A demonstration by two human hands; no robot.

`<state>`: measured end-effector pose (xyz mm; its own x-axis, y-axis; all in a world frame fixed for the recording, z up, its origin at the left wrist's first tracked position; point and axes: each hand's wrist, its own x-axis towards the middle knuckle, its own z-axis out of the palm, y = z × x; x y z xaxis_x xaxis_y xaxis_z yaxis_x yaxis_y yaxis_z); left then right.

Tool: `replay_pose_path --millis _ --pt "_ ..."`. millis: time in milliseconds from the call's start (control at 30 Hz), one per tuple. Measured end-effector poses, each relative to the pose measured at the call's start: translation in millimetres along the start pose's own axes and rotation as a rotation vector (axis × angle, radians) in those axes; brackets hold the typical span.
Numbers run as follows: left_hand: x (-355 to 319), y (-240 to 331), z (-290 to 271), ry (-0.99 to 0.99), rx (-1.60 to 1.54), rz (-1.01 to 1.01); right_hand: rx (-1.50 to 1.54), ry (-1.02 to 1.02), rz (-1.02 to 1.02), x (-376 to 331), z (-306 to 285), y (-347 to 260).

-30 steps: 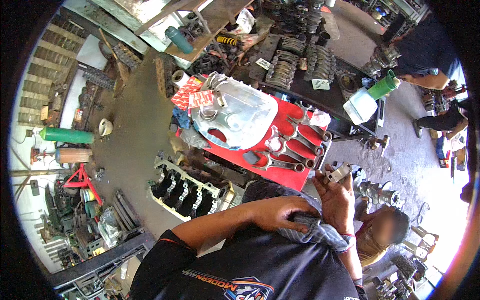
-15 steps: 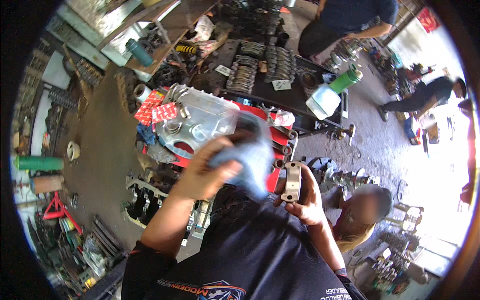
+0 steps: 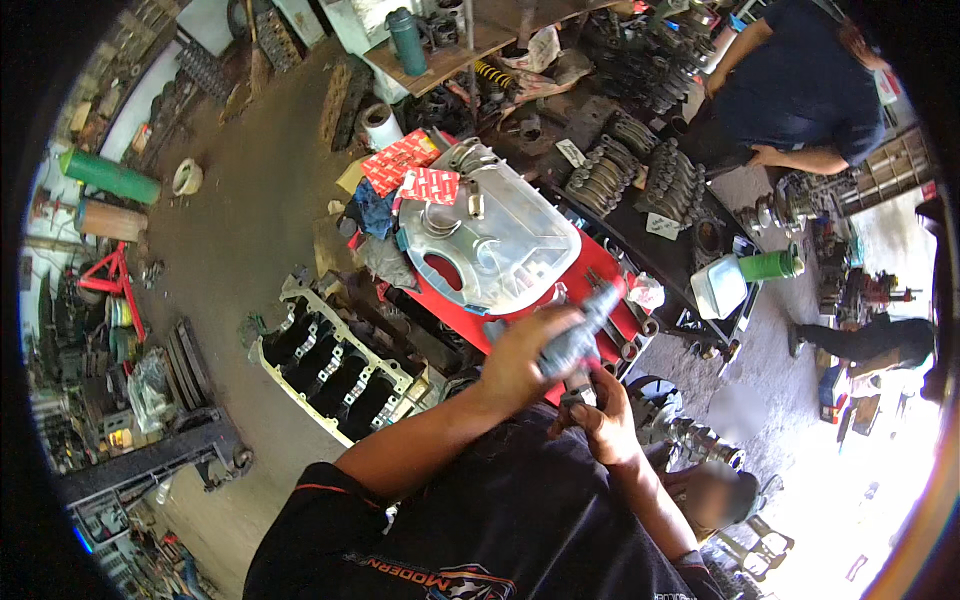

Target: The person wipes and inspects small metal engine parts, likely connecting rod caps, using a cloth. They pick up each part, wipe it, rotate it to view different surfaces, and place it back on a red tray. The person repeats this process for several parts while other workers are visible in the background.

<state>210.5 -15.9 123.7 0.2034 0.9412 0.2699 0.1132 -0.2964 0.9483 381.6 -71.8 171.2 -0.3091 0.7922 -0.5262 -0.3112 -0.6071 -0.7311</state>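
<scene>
A grey-blue rag [image 3: 572, 347] is bunched in my left hand [image 3: 520, 352], whose fingers are closed on it; the rag is smeared by motion. Just below it, my right hand [image 3: 612, 425] grips a metal bearing cap [image 3: 577, 388] between thumb and fingers. The rag touches or nearly touches the cap's upper end and hides part of it. Beyond my hands, a translucent plastic case [image 3: 530, 235] lies on a red tabletop [image 3: 455, 318]. Curved bearing shells [image 3: 440, 220] and red-and-white boxes [image 3: 402, 160] rest on and beside the case.
An engine block [image 3: 335, 368] sits on the left below the table. Rows of bearing caps [image 3: 600, 178] and a green bottle [image 3: 770, 265] stand on a dark bench. A crankshaft [image 3: 690, 432] lies at right. One person [image 3: 800, 85] stands behind the bench; others are at right.
The view has turned, so the scene has shifted. My left hand has brought the rag over to the bearing cap. The cap, seen broadside before, is now tilted and partly covered.
</scene>
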Motion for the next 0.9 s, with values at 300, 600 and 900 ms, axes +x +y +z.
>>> replay_pose_path --millis 300,600,900 --pt "-84.8 -93.8 -176.4 0.636 0.094 -0.481 -1.658 0.257 0.093 193.0 -8.0 -27.3" --pt "-148.7 -102.3 -174.6 0.744 -0.167 -0.569 -2.089 0.211 0.304 298.5 22.5 -32.3" --pt "-136.0 -117.1 -179.3 0.641 -0.182 -0.654 -2.087 0.078 -0.044 330.1 89.7 -50.8"
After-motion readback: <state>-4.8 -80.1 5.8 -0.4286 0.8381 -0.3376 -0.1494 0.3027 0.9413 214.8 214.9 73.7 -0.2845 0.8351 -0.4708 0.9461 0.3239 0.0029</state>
